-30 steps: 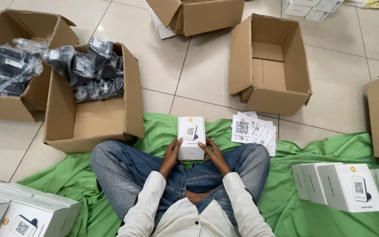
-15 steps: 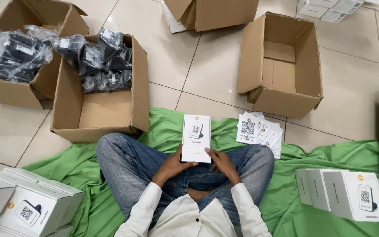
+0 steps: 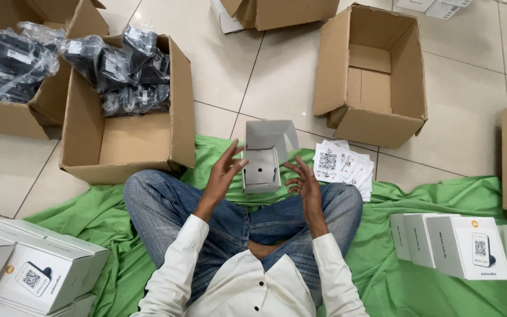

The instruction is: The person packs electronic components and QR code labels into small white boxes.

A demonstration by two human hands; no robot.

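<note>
My left hand (image 3: 225, 167) and right hand (image 3: 304, 183) spread apart, flanking the small white open-lidded cardboard box (image 3: 262, 157); crumpled green cloth (image 3: 441, 199) below, beige tiled floor (image 3: 265, 76) beyond.

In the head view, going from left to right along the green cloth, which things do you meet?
Stacked white boxes → left hand → open small box → right hand → paper cards → row of white boxes.

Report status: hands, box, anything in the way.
Left hand open, fingers at the small white box. Right hand open beside it. Box lid up. Card stack close right, not blocking.
</note>
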